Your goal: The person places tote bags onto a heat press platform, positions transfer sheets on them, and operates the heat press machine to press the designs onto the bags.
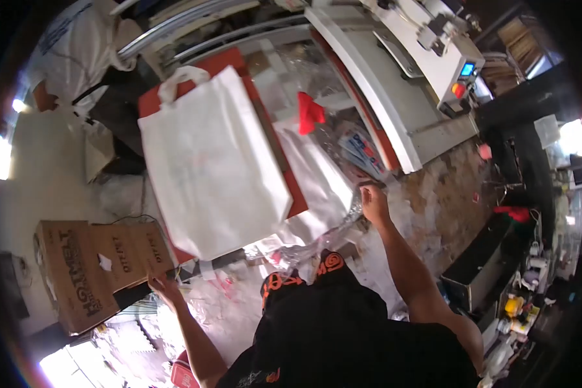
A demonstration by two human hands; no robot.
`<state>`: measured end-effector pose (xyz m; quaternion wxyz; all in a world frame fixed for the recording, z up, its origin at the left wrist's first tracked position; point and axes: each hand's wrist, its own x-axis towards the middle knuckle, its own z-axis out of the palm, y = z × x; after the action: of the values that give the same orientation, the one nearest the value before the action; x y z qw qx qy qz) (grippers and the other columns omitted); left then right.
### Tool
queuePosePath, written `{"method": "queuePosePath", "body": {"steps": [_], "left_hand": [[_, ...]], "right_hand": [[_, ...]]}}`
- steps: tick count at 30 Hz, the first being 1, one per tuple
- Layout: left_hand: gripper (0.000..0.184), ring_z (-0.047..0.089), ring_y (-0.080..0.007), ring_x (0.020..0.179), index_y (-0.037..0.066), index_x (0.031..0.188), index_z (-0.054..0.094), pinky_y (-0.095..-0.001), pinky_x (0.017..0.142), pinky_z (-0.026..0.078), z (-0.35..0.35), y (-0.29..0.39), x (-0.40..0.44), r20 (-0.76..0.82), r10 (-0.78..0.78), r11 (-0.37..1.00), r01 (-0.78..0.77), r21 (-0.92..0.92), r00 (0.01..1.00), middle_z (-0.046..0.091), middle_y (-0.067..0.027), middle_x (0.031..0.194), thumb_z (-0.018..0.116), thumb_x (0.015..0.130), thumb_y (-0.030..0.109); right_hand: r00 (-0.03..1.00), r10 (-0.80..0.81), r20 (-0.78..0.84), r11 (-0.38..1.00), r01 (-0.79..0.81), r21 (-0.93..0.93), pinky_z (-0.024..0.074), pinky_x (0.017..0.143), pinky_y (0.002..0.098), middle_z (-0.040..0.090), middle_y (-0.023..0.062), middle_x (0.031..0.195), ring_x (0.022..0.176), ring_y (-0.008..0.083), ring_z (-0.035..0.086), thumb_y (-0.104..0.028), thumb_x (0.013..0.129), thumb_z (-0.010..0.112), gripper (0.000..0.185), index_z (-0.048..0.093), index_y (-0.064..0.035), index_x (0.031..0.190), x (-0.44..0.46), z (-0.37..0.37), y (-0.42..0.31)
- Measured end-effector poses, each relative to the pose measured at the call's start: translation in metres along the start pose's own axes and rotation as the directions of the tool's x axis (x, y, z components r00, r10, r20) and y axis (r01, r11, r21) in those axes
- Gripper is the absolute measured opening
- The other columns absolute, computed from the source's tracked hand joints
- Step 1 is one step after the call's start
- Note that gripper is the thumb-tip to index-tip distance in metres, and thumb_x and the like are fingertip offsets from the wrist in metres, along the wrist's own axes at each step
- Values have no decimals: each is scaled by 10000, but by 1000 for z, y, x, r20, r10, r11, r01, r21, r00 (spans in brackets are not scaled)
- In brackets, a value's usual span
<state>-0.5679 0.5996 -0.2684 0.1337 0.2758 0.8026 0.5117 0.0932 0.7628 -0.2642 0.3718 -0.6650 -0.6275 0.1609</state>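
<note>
Lying nearly flat on a red board (242,61) in the upper left to centre of the frame, the white bag (213,168) has its handle (178,84) towards the top; a second white piece (320,174) lies beside it at centre, with clear plastic near its lower edge and a red cloth (309,114) above. The left hand (167,291), at lower left, has its fingers loosely apart beside a cardboard box (87,275), with nothing seen in them; the right hand (374,204), right of centre, has bent fingers near the second piece's edge, and whether they pinch anything I cannot tell. Such thin material probably handles best with light, even tension from both corners; smoothing outward and keeping the loose plastic clear should limit creases.
</note>
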Motion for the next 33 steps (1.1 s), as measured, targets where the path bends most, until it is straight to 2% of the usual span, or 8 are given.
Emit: {"method": "queuePosePath", "body": {"steps": [5,6,7,10,16,18,26,33], "left_hand": [[648,594,-247,630,26,1438,246,-365,608,512,-105,-222,-155,695,-266,824,-217,524,668,625,-137,777,596,895,74],[616,631,-251,659,7,1401,322,-378,646,531,-92,-158,-203,423,-642,700,264,663,639,642,-143,747,619,874,124],[599,668,-277,711,3,1368,380,-406,728,544,-129,-223,-229,876,-235,651,-601,464,422,659,-154,723,635,868,211],[634,686,-326,757,0,1366,385,-441,784,538,-72,-77,-303,354,-847,486,308,818,396,678,-155,745,643,863,288],[593,695,-324,755,61,1371,415,-475,731,539,-71,-131,-334,730,-469,620,-404,673,497,695,-129,776,649,865,262],[513,698,-285,761,80,1328,484,-439,717,542,-34,-116,-322,489,-726,623,161,765,484,697,-136,788,658,875,247],[291,699,-246,772,50,1112,659,-375,706,548,104,10,-303,592,-658,682,35,730,465,711,-146,849,681,889,237],[542,664,-292,1078,63,1300,569,-374,913,537,187,170,-295,914,-231,971,20,238,333,665,-181,1172,749,848,304]], "right_hand": [[944,237,230,952,-178,-249,551,746,378,697,173,902,833,304,702,-164,902,664,140,648,-34,949,17,0,156],[933,277,231,913,-181,-365,547,769,384,694,166,882,842,311,699,-165,897,679,158,652,-25,964,34,6,178],[974,179,137,911,-111,-396,522,862,402,701,151,951,954,322,683,-185,891,694,180,653,-30,973,44,27,236],[991,-46,125,791,113,-601,297,1148,477,460,190,1455,1389,379,377,-450,883,679,709,435,-94,1446,90,63,339],[996,78,51,835,-37,-549,362,1065,446,527,185,1306,1239,339,468,-372,898,682,570,493,-52,1331,170,102,370],[990,129,52,858,-85,-507,384,1037,436,549,184,1256,1190,326,499,-345,903,683,525,512,-38,1293,174,104,379],[992,34,118,986,-14,-164,461,947,394,626,196,1091,1040,298,607,-283,942,663,441,555,52,1208,130,61,433],[344,109,933,990,-126,-69,493,724,346,630,144,838,801,255,638,-40,841,674,59,619,-19,839,7,-77,15]]}}
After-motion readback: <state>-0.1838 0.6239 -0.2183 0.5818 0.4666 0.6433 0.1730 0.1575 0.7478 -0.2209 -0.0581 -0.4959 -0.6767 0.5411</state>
